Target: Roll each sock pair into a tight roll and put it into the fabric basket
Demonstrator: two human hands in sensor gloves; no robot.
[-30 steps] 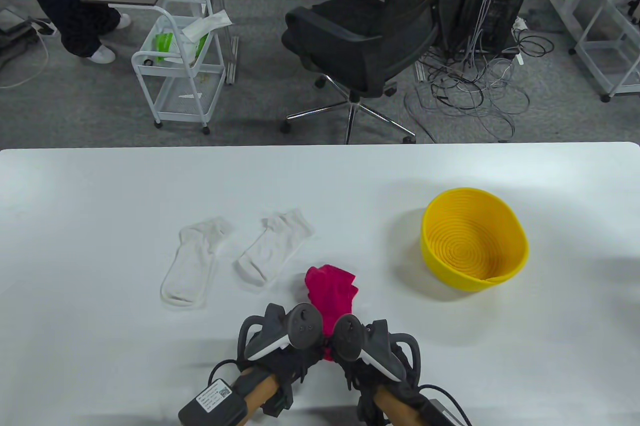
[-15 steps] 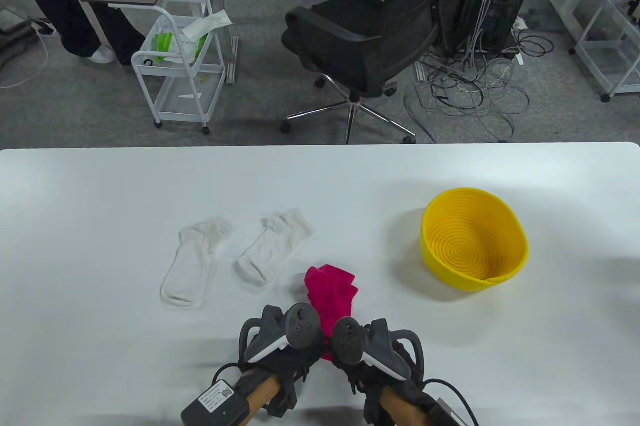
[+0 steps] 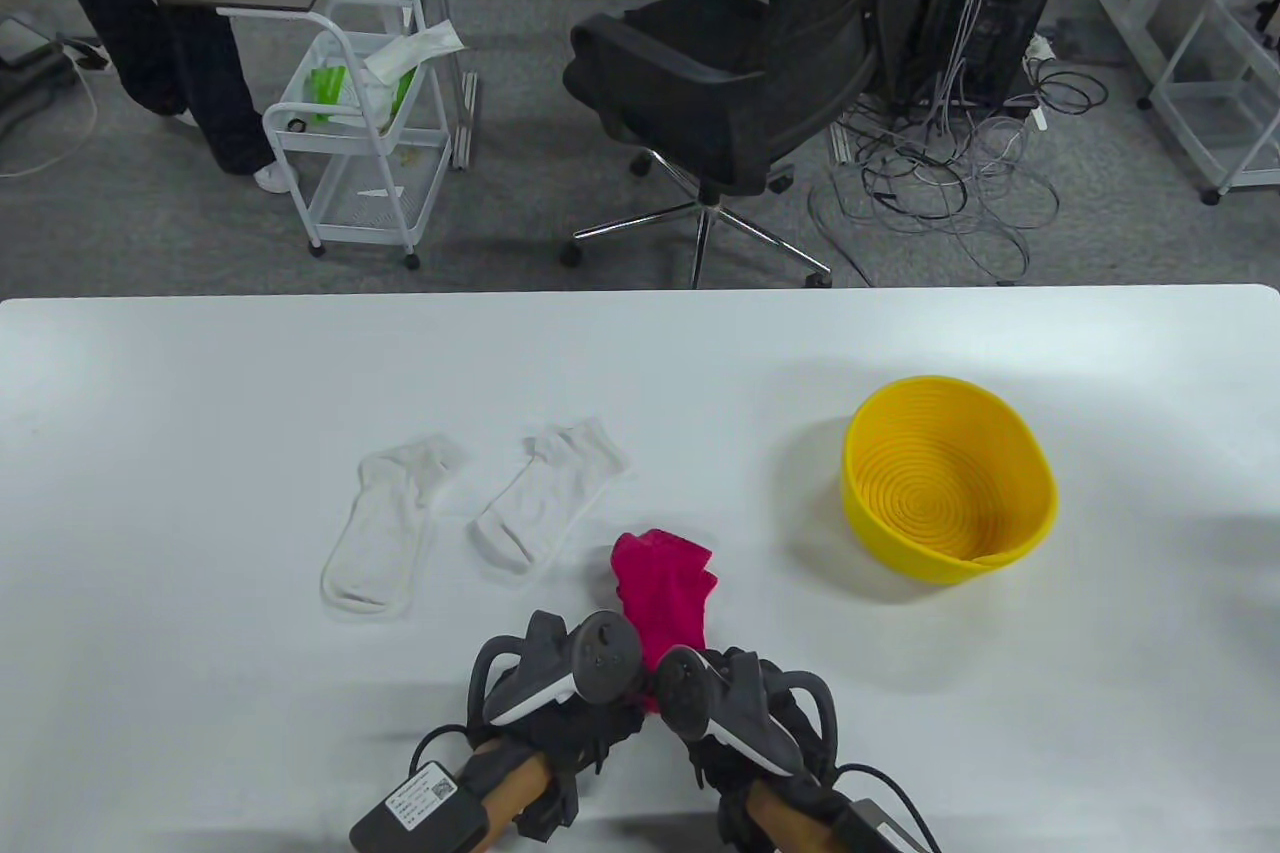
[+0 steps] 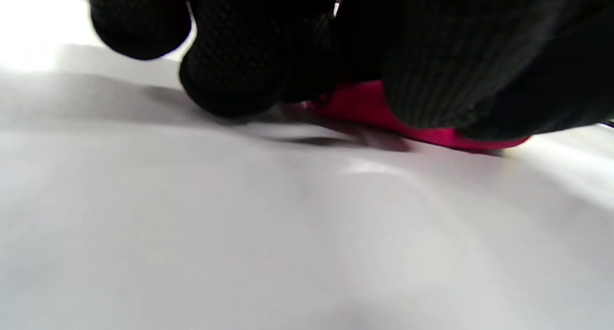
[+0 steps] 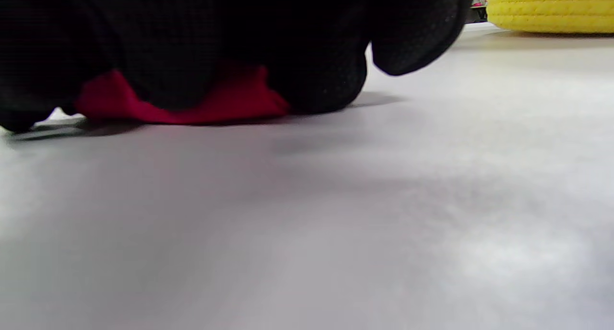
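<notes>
Both hands have pulled back a bit toward the near edge since a second ago, trackers tipping inward, so the roll looks like it's just getting started. Left hand (image 3: 560,693) and right hand (image 3: 735,708) both have curled fingers (image 4: 230,76) pressing down on and gripping the near end of the pink sock pair (image 3: 665,593); the wrist views show pink fabric bunched under the gloves. Far end of the socks is lying flat on the tabletop (image 3: 200,413). Two white socks (image 3: 545,503) sit just left of it, untouched. The yellow basket (image 3: 1040,478) is off to the right with bare tabletop between, so there's plenty of room to roll forward and then carry across.
</notes>
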